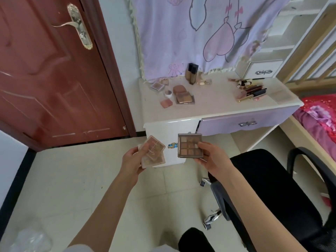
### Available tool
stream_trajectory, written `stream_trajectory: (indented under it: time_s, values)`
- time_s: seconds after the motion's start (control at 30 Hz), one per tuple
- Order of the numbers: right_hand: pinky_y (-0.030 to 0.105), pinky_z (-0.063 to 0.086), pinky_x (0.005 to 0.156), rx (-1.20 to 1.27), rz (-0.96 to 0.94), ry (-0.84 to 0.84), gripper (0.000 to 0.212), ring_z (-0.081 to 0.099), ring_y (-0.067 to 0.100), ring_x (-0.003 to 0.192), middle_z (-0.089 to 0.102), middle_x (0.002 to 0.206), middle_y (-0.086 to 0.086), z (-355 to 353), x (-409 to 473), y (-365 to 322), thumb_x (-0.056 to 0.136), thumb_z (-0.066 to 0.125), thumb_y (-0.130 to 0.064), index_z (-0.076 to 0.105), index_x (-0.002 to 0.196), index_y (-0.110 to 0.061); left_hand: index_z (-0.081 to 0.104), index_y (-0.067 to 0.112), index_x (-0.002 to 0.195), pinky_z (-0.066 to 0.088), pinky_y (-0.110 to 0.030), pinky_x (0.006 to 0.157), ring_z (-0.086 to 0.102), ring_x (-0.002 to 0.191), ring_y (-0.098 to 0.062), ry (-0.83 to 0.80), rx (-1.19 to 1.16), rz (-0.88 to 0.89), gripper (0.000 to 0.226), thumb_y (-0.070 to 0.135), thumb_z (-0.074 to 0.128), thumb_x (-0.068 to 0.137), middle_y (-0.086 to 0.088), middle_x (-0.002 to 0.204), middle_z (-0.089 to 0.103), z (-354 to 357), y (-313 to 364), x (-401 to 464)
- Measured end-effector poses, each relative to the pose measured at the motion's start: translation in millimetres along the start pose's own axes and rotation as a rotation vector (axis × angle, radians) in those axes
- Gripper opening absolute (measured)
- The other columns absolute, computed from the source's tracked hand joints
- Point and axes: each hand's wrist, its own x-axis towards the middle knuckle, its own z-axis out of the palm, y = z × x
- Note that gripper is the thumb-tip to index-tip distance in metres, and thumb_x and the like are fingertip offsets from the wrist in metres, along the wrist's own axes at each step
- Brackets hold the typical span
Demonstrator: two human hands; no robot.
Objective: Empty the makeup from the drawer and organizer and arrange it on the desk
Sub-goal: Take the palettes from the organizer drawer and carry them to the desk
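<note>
Both hands full of palettes, held low in front of the desk.

The right hand (211, 157) pinches a square grid palette (190, 145) by its right edge, thumb on top, face up and level. The left hand (131, 161) grips a pink stack (153, 153) of two or three cases, tilted, fingers curled round the near side. The desk (218, 99) lies ahead and above both hands — its left half already holds compacts (182, 96) and two bottles (192, 73), its right end a heap of pencils (251, 90). The drawer (245, 122) looks nearly closed. Judging by position, the right hand is nearer the bare middle of the top — a forward, upward reach would set its palette there first.
</note>
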Motion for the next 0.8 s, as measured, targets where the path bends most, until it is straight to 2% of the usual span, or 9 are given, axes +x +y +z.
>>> stream_trajectory:
  time_s: [0.17, 0.23, 0.33, 0.43, 0.53, 0.57, 0.63, 0.7, 0.8]
  values:
    - [0.022, 0.053, 0.055, -0.012, 0.033, 0.026, 0.013, 0.063, 0.017, 0.073, 0.067, 0.085, 0.007, 10, 76, -28, 0.09, 0.052, -0.006, 0.062, 0.097, -0.009, 0.061, 0.012, 0.099, 0.047, -0.033, 0.076, 0.062, 0.084, -0.02, 0.026, 0.023, -0.069, 0.025, 0.029, 0.067, 0.082, -0.005, 0.092, 0.067, 21, 19, 68]
    - [0.023, 0.054, 0.056, -0.015, 0.054, 0.027, 0.011, 0.063, 0.017, 0.073, 0.066, 0.083, 0.006, 12, 108, -37, 0.09, 0.052, -0.005, 0.061, 0.096, -0.009, 0.061, 0.012, 0.099, 0.048, -0.035, 0.08, 0.062, 0.088, -0.022, 0.042, 0.021, -0.092, 0.024, 0.028, 0.067, 0.082, -0.005, 0.094, 0.067, 29, 25, 96]
    - [0.026, 0.052, 0.061, -0.041, 0.086, 0.046, 0.011, 0.062, 0.019, 0.072, 0.065, 0.083, 0.007, 16, 160, -51, 0.09, 0.052, -0.005, 0.06, 0.097, -0.007, 0.06, 0.012, 0.1, 0.048, -0.028, 0.062, 0.061, 0.082, -0.02, 0.073, 0.023, -0.112, 0.021, 0.024, 0.065, 0.084, -0.005, 0.092, 0.066, 46, 34, 141]
    - [0.025, 0.051, 0.051, -0.047, 0.154, 0.069, 0.01, 0.061, 0.02, 0.069, 0.064, 0.081, 0.008, 19, 214, -65, 0.089, 0.053, -0.002, 0.058, 0.096, -0.006, 0.06, 0.009, 0.101, 0.045, -0.021, 0.046, 0.061, 0.079, -0.02, 0.109, 0.032, -0.13, 0.022, 0.024, 0.064, 0.086, -0.007, 0.092, 0.066, 65, 42, 188]
    - [0.026, 0.053, 0.052, -0.074, 0.22, 0.063, 0.02, 0.063, 0.022, 0.071, 0.065, 0.083, 0.01, 19, 259, -74, 0.086, 0.054, 0.002, 0.057, 0.105, -0.003, 0.059, 0.007, 0.105, 0.044, -0.016, 0.04, 0.06, 0.079, -0.021, 0.15, 0.067, -0.168, 0.023, 0.022, 0.062, 0.088, -0.007, 0.092, 0.065, 84, 48, 230]
    - [0.028, 0.053, 0.056, -0.086, 0.235, 0.063, 0.022, 0.063, 0.023, 0.073, 0.065, 0.085, 0.011, 19, 272, -77, 0.086, 0.054, 0.004, 0.056, 0.107, -0.002, 0.058, 0.006, 0.107, 0.047, -0.018, 0.044, 0.061, 0.079, -0.021, 0.159, 0.082, -0.178, 0.024, 0.022, 0.06, 0.089, -0.007, 0.092, 0.064, 90, 49, 244]
    - [0.031, 0.052, 0.062, -0.108, 0.266, 0.083, 0.023, 0.063, 0.025, 0.077, 0.065, 0.091, 0.013, 19, 296, -80, 0.086, 0.055, 0.005, 0.055, 0.108, -0.003, 0.056, 0.003, 0.112, 0.054, -0.03, 0.063, 0.063, 0.085, -0.025, 0.181, 0.127, -0.197, 0.029, 0.024, 0.057, 0.091, -0.01, 0.098, 0.065, 98, 50, 268]
    - [0.032, 0.052, 0.064, -0.141, 0.302, 0.11, 0.022, 0.062, 0.027, 0.083, 0.063, 0.099, 0.016, 21, 315, -81, 0.087, 0.054, 0.004, 0.055, 0.108, -0.003, 0.057, 0.002, 0.112, 0.05, -0.042, 0.085, 0.062, 0.099, -0.032, 0.217, 0.195, -0.221, 0.03, 0.026, 0.055, 0.093, -0.014, 0.106, 0.065, 102, 49, 289]
    - [0.033, 0.053, 0.066, -0.173, 0.354, 0.128, 0.022, 0.063, 0.028, 0.087, 0.063, 0.102, 0.016, 22, 334, -78, 0.087, 0.055, 0.003, 0.056, 0.109, -0.003, 0.06, 0.007, 0.096, 0.045, -0.048, 0.097, 0.059, 0.104, -0.035, 0.243, 0.257, -0.247, 0.02, 0.025, 0.054, 0.093, -0.019, 0.11, 0.064, 102, 45, 310]
